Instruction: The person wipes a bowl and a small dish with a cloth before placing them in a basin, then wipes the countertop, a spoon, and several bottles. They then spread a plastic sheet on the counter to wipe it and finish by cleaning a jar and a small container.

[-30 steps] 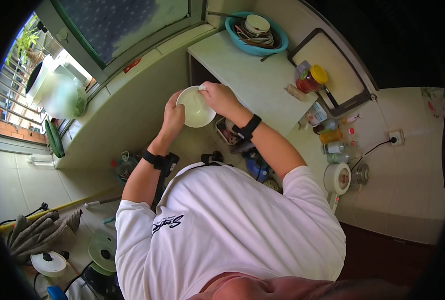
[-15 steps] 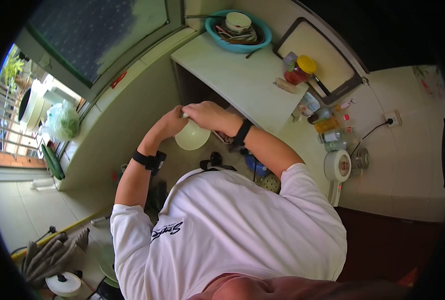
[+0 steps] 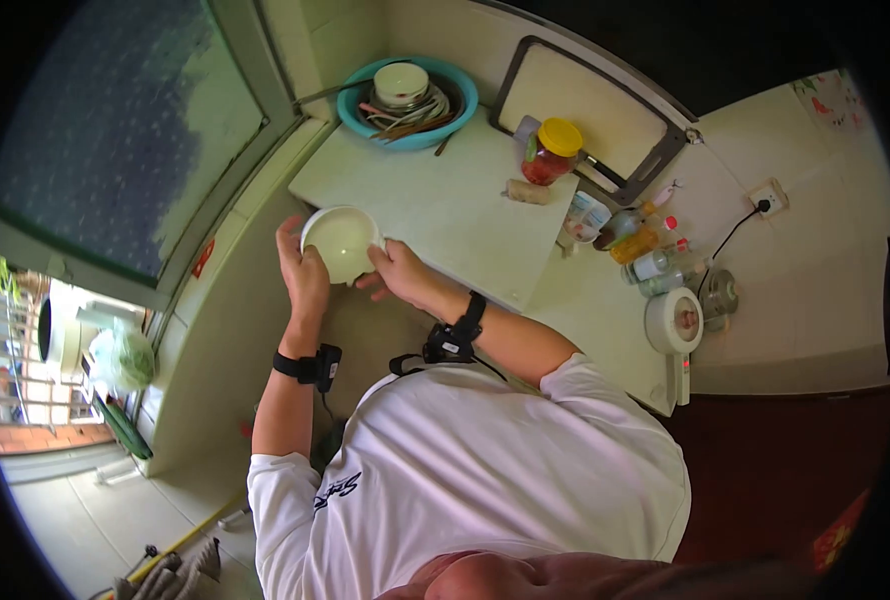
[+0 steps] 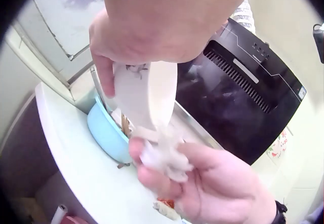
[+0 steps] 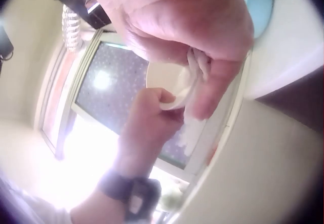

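My left hand (image 3: pixel 305 278) grips a white bowl (image 3: pixel 342 240) by its left side, thumb over the rim and fingers behind. In the left wrist view the bowl is tipped on its side, with a dark printed pattern on its outer wall. Crumpled white tissue (image 4: pixel 167 155) is pinched between the thumb and fingers of my right hand (image 3: pixel 407 275), right at the bowl's near right rim. The tissue's loose end hangs below my right fingers in the right wrist view. Both hands are in front of the white counter's edge.
A blue basin (image 3: pixel 410 140) with stacked dishes and chopsticks stands on the white counter (image 3: pixel 405 190). Beside it are a yellow-lidded jar (image 3: pixel 553 152), a cutting board (image 3: pixel 590 105) against the wall and several bottles (image 3: pixel 650 245). A window (image 3: pixel 125 140) is at the left.
The head view has turned, bringing the counter closer to the hands. My hands, together at the rim half a second ago, are now on opposite sides of the bowl, whose inside faces up.
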Available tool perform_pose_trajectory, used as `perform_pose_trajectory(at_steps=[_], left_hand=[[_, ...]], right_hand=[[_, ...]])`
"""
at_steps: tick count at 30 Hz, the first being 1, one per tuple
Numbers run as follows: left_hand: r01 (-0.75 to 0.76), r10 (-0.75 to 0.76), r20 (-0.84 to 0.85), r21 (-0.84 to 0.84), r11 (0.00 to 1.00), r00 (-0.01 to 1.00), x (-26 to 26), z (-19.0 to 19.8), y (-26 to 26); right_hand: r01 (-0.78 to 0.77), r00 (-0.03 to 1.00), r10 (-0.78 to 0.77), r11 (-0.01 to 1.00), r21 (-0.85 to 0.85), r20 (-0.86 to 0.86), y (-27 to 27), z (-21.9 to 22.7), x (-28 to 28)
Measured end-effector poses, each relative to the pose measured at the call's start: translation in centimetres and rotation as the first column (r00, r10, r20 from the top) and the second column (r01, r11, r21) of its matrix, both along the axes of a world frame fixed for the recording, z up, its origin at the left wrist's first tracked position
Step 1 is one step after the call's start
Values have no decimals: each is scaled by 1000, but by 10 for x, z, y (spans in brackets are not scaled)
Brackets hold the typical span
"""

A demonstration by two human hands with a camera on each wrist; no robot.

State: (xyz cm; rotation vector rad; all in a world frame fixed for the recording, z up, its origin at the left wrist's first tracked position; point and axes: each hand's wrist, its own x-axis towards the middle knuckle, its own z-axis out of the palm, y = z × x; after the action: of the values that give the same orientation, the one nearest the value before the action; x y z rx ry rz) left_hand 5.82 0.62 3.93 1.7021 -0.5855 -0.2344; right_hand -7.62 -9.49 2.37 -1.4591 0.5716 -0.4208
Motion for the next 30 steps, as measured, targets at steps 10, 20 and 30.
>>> perform_pose_trajectory(at_steps=[10,20,30], left_hand=[[92,-201,-427,-262,961,882,97,73,-173],[249,-704,483,703,666,522,256,-21,-379],[343,-532,226,551,761,816,244,-21,-412]], right_hand=[[-98,992,118,944,314,-45,-89,-10,-107],[599,801,-571,759,255,-180,-104,-68,-187],[731,277,-941,339,-592,-197,-143,-80,-223]])
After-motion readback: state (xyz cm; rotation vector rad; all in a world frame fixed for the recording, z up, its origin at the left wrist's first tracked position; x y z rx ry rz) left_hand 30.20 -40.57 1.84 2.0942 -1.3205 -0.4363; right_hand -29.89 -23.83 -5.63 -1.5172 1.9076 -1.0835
